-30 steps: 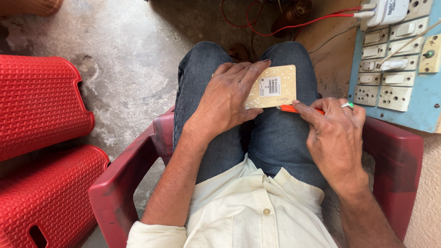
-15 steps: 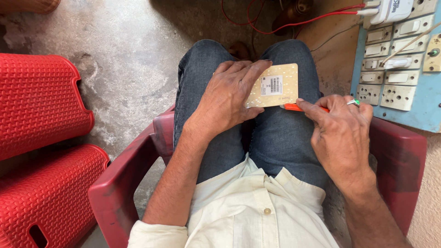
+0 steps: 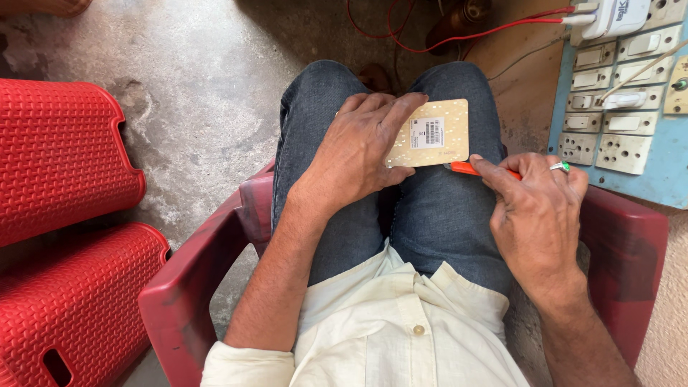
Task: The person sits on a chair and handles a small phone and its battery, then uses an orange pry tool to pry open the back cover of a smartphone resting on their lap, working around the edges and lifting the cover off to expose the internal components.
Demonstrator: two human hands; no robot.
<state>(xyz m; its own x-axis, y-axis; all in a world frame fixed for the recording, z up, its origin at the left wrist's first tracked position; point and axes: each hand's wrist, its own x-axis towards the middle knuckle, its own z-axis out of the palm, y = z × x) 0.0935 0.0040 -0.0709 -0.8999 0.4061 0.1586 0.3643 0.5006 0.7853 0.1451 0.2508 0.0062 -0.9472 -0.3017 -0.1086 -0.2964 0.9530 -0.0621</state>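
Observation:
I sit in a red plastic chair (image 3: pixel 186 287) with a flat tan board (image 3: pixel 448 147) resting on my jeans. A white barcode sticker (image 3: pixel 428 133) is on its face. My left hand (image 3: pixel 358 154) lies over the board's left part and pins it against my thigh. My right hand (image 3: pixel 534 215), a green-stoned ring on one finger, grips an orange-handled tool (image 3: pixel 469 168). Its tip touches the board's lower right edge, and most of the handle is hidden under my fingers.
A blue panel (image 3: pixel 659 179) of white switches and sockets stands close on the right, with a white adapter (image 3: pixel 609 18) and red wires (image 3: pixel 459 39) plugged in at the top. Two red plastic chair backs (image 3: pixel 64 165) lie left on the concrete floor (image 3: pixel 201 86).
My right hand has shifted slightly along the board's lower edge with the orange tool. My left hand keeps holding the board in the same place.

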